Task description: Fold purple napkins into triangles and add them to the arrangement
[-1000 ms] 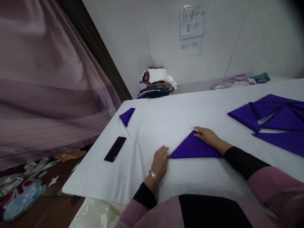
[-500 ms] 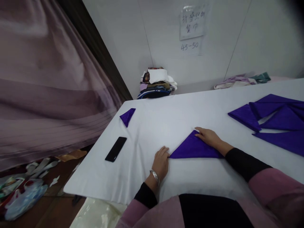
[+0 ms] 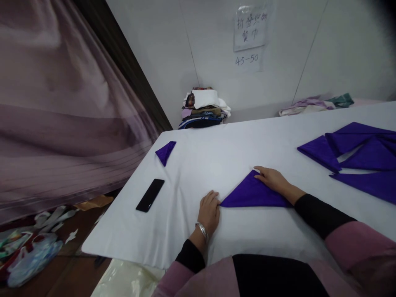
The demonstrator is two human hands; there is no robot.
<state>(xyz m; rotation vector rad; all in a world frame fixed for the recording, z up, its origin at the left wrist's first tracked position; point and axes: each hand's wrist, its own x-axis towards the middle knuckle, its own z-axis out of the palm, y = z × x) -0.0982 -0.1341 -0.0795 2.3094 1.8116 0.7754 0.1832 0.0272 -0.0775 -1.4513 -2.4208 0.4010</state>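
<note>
A purple cloth napkin (image 3: 247, 193), folded into a triangle, lies on the white-covered table in front of me. My left hand (image 3: 209, 211), with a silver bangle at the wrist, rests at its left corner. Its fingers lie stretched on the tabletop and its thumb touches the corner tip. At the top point of the triangle, my right hand (image 3: 272, 179) has thumb and forefinger on either side of the cloth. The right wrist and sleeve cover the triangle's right part.
Several purple cloths (image 3: 355, 150) lie at the right. A small folded purple cloth (image 3: 166, 152) and a black phone (image 3: 150, 195) are on the left of the table (image 3: 117, 235). Stacked clothes (image 3: 204, 109) stand by the wall. A curtain (image 3: 68, 103) hangs at the left.
Hardly anything differs. Both hands keep their places on the napkin, and the whole view has shifted very slightly.
</note>
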